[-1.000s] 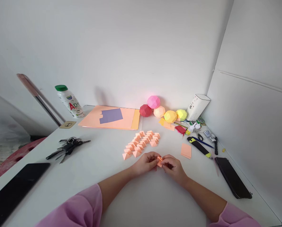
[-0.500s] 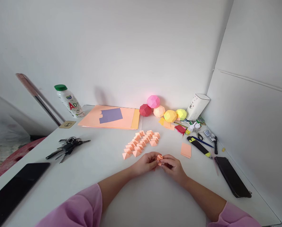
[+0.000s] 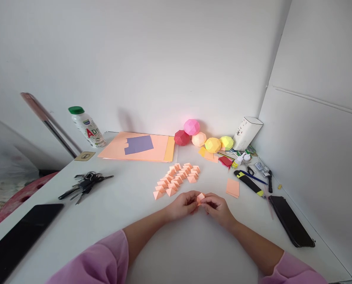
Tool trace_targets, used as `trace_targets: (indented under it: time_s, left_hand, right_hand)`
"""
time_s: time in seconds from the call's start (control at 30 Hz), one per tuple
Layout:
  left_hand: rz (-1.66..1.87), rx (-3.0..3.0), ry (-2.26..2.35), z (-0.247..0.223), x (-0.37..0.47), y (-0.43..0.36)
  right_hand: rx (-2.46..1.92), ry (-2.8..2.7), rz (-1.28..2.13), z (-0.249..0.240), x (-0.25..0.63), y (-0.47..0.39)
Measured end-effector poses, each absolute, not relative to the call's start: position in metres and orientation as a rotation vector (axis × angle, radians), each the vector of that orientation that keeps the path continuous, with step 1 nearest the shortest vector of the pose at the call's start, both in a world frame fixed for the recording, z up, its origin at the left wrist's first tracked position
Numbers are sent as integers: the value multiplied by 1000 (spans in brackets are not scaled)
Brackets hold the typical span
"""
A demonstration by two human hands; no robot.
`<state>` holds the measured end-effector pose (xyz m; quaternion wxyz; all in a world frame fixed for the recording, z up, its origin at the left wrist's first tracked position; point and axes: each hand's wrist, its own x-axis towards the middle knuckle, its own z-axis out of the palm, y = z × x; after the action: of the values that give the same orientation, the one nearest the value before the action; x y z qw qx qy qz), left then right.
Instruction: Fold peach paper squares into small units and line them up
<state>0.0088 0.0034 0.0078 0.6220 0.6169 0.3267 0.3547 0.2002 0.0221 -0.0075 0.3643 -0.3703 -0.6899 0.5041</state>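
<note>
Between my two hands is a small folded piece of peach paper [image 3: 200,197]. My left hand [image 3: 183,205] pinches it from the left, with thumb and fingers closed. From the other side my right hand [image 3: 218,208] grips the same piece at its edge; the fingertips partly hide it. Just beyond my hands, rows of folded peach paper units [image 3: 176,180] with pointed tops stand on the white table [image 3: 128,197]. To the right lies a short stack of flat peach paper sheets [image 3: 232,188].
Paper balls [image 3: 191,127] line the wall behind, beside a white container [image 3: 247,134]. A cutter knife [image 3: 249,183] and phone [image 3: 291,221] lie right. On the left are keys [image 3: 88,184], a black tablet-like slab [image 3: 22,240], a bottle [image 3: 87,127] and large peach sheets [image 3: 113,146].
The folded paper has been turned slightly between my fingers, and more of a flat, lit face shows now. Both hands have barely shifted.
</note>
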Motion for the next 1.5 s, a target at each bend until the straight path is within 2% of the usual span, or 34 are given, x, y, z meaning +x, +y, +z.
trace_targets:
  time_s: [0.67, 1.2, 1.5]
  left_hand:
    - [808, 1390, 821, 7, 10, 5]
    - [795, 1602, 905, -1, 12, 3]
    - [778, 1389, 770, 1, 9, 3]
  right_hand:
    - [-1043, -1638, 1387, -7, 200, 20]
    - [-1066, -1901, 1226, 2, 196, 20]
    - [-1032, -1864, 1284, -1, 197, 19]
